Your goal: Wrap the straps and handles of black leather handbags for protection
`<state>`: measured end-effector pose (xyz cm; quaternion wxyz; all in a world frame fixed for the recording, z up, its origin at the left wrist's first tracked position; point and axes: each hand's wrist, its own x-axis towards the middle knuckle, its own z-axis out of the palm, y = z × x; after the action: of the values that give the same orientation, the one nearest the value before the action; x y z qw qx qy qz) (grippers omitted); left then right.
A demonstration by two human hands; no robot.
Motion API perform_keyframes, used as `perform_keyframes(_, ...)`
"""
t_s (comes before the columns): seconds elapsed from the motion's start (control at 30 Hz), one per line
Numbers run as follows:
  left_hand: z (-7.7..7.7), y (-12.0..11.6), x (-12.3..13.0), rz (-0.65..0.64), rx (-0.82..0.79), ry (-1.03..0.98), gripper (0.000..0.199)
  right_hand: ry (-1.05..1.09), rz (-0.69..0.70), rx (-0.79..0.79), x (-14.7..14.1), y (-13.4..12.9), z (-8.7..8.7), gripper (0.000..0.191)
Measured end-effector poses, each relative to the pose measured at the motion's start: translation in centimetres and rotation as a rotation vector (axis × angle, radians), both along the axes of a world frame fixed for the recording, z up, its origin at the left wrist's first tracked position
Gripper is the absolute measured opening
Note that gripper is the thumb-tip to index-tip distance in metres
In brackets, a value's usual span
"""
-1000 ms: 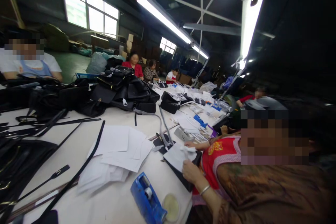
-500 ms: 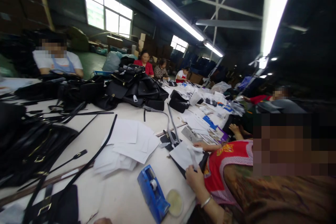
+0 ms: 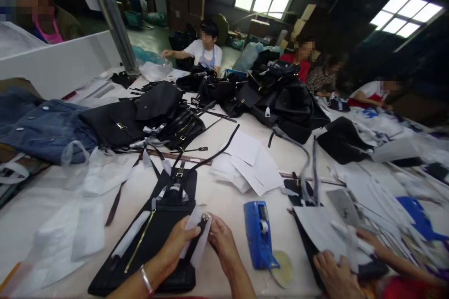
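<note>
We hold a buckled strap (image 3: 196, 238) and its white paper (image 3: 201, 252) between both hands, over the near edge of a black bag.
Our left hand (image 3: 175, 243) has a narrow grip, thumb on the strap just below its buckle (image 3: 205, 217); our right hand (image 3: 224, 240) pinches the right edge of the paper, fingers nearly together. The paper lies behind the strap and shows on both sides of it. Under our left hand the bag (image 3: 164, 229) lies flat on the table (image 3: 217, 196), its gold zip (image 3: 139, 242) to the left. Just right of our hands stands a blue tape dispenser (image 3: 257, 238), touching a round yellowish disc (image 3: 282, 268). Beyond are loose sheets (image 3: 250, 163) and a heap of black bags (image 3: 280, 103); at the right, a co-worker's hand (image 3: 336, 273) presses on another sheet (image 3: 321, 224).
</note>
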<state>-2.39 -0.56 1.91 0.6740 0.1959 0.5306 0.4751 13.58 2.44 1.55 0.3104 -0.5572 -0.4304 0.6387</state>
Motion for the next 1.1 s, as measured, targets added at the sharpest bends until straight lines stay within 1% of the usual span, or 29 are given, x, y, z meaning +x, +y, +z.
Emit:
perform_keyframes(0.1, -0.6, 0.1, 0.6, -0.034, 0.025, 0.0, 0.034, -0.033, 0.025, 0.009, -1.2, -0.3, 0.3, 0.034)
perform_keyframes(0.2, -1.6, 0.3, 1.2, -0.017, 0.001, 0.152, 0.035, -0.066, 0.044, 0.027, -2.2, -0.6, 0.8, 0.034)
perform_keyframes(0.27, -2.1, 0.2, 1.5, 0.033, -0.025, 0.28, 0.04, -0.086, 0.05, 0.039, -1.3, -1.0, 1.3, 0.033)
perform_keyframes(0.3, -2.2, 0.0, 1.7, 0.051, -0.039, 0.323, 0.042, -0.096, 0.046, 0.04, -0.1, -1.1, 1.7, 0.031)
perform_keyframes(0.33, -2.3, -0.2, 1.8, 0.048, -0.045, 0.348, 0.042, -0.11, 0.039, 0.047, 1.9, -1.2, 2.0, 0.028)
perform_keyframes(0.37, -2.3, -0.4, 1.9, 0.024, -0.037, 0.356, 0.04, -0.126, 0.031, 0.065, 4.6, -1.3, 2.4, 0.024)
perform_keyframes(0.4, -2.2, -0.7, 2.1, -0.013, -0.011, 0.355, 0.038, -0.147, 0.011, 0.082, 8.0, -1.1, 2.8, 0.018)
perform_keyframes(0.47, -1.9, -1.1, 2.3, -0.084, 0.065, 0.342, 0.036, -0.211, 0.015, 0.245, 16.1, -0.4, 3.6, 0.009)
perform_keyframes(0.53, -1.6, -1.3, 2.5, -0.108, 0.113, 0.339, 0.035, -0.276, 0.043, 0.358, 24.1, 1.0, 4.3, 0.014)
perform_keyframes(0.57, -1.5, -1.2, 2.5, -0.107, 0.119, 0.341, 0.035, -0.307, 0.057, 0.378, 27.2, 1.8, 4.6, 0.018)
perform_keyframes(0.6, -1.5, -1.2, 2.5, -0.11, 0.124, 0.345, 0.035, -0.338, 0.075, 0.365, 29.2, 2.6, 4.8, 0.021)
perform_keyframes(0.63, -1.5, -1.1, 2.4, -0.117, 0.131, 0.351, 0.034, -0.36, 0.091, 0.347, 30.0, 3.2, 5.0, 0.023)
perform_keyframes(0.67, -1.6, -1.0, 2.4, -0.123, 0.139, 0.355, 0.033, -0.37, 0.109, 0.326, 29.5, 3.6, 4.9, 0.022)
perform_keyframes(0.7, -1.8, -0.9, 2.3, -0.13, 0.141, 0.359, 0.032, -0.375, 0.125, 0.306, 27.5, 3.7, 4.6, 0.02)
perform_keyframes(0.73, -2.0, -0.8, 2.3, -0.134, 0.137, 0.36, 0.031, -0.379, 0.131, 0.291, 24.3, 3.7, 4.1, 0.016)
perform_keyframes(0.77, -2.2, -0.8, 2.3, -0.134, 0.127, 0.363, 0.03, -0.376, 0.142, 0.282, 20.1, 3.3, 3.3, 0.011)
perform_keyframes(0.83, -2.7, -0.7, 2.5, -0.126, 0.107, 0.37, 0.03, -0.453, 0.078, 0.22, 10.3, 2.2, 1.1, 0.006)
perform_keyframes(0.87, -2.9, -0.7, 2.6, -0.121, 0.101, 0.37, 0.031, -0.49, 0.038, 0.2, 5.5, 1.5, -0.2, 0.009)
perform_keyframes(0.9, -3.2, -0.7, 2.6, -0.12, 0.098, 0.366, 0.031, -0.518, -0.01, 0.197, 1.4, 0.8, -1.4, 0.015)
perform_keyframes(0.93, -3.4, -0.7, 2.7, -0.121, 0.096, 0.357, 0.032, -0.534, -0.045, 0.204, -1.9, 0.2, -2.6, 0.019)
perform_keyframes(0.97, -3.6, -0.7, 2.8, -0.126, 0.095, 0.345, 0.032, -0.541, -0.059, 0.212, -4.1, -0.2, -3.6, 0.022)
perform_keyframes(1.0, -3.9, -0.7, 2.8, -0.13, 0.092, 0.332, 0.032, -0.555, -0.071, 0.218, -5.4, -0.5, -4.5, 0.025)
perform_keyframes(1.03, -4.1, -0.7, 2.8, -0.133, 0.09, 0.322, 0.033, -0.573, -0.072, 0.22, -5.9, -0.6, -5.0, 0.026)
perform_keyframes(1.1, -4.6, -0.7, 2.8, -0.119, 0.082, 0.312, 0.033, -0.625, -0.063, 0.21, -5.5, -0.6, -5.6, 0.028)
